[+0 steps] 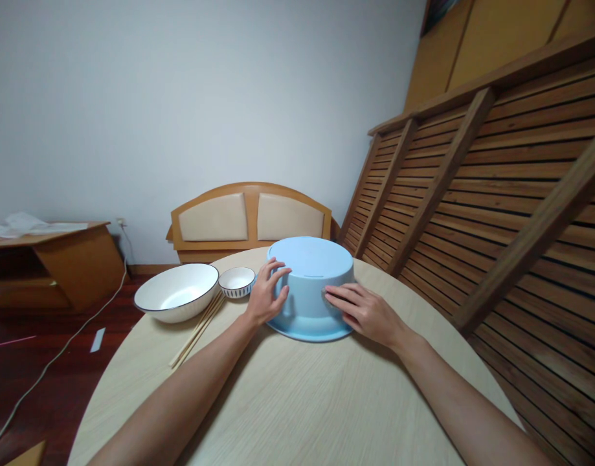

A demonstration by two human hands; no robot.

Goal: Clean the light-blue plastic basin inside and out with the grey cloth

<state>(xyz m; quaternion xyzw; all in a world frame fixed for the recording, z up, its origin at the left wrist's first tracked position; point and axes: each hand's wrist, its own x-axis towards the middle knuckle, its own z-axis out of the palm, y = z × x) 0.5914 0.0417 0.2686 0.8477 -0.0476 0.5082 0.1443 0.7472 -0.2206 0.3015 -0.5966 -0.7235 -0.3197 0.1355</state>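
Observation:
A light blue basin [304,301] stands upside down on the round wooden table [297,401], its flat bottom facing up. My left hand [267,291] is at its left side, fingers spread and bent near the upper edge. Against the front right of the wall lies my right hand [368,312], its fingers stretched out flat. Neither hand wraps round the basin. What is under it, if anything, is hidden. Just left of my left hand are a small patterned bowl [237,291], several wooden chopsticks [198,330] and a large white bowl [177,310] with a dark rim.
A padded headboard [251,246] stands behind the table against the wall. Slatted wooden panels [472,194] lean along the right side. At the left is a low wooden cabinet [83,265], with a white cable [59,353] running across the dark floor.

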